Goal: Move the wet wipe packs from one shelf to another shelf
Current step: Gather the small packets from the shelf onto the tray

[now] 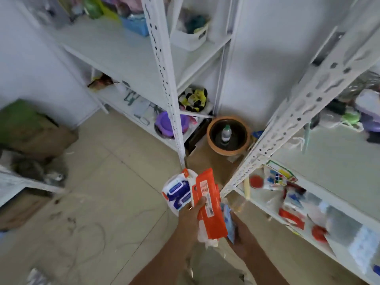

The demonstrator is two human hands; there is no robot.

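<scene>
Orange and white packs carried between shelves

Orange wet wipe pack (209,206) and a white-and-blue pack (177,192) are clamped together in the left hand (190,218), held in the air between the two racks. A pale blue pack (229,223) is gripped by the right hand (241,237). Judged best: the stack is kept level and squeezed firmly, and a bare stretch of the left rack's shelf (115,52) is chosen before release.

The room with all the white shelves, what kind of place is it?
Probably a home storeroom. White metal shelf racks hold mixed household things, a clay pot stands in the corner, and both hands hold wet wipe packs.
</scene>
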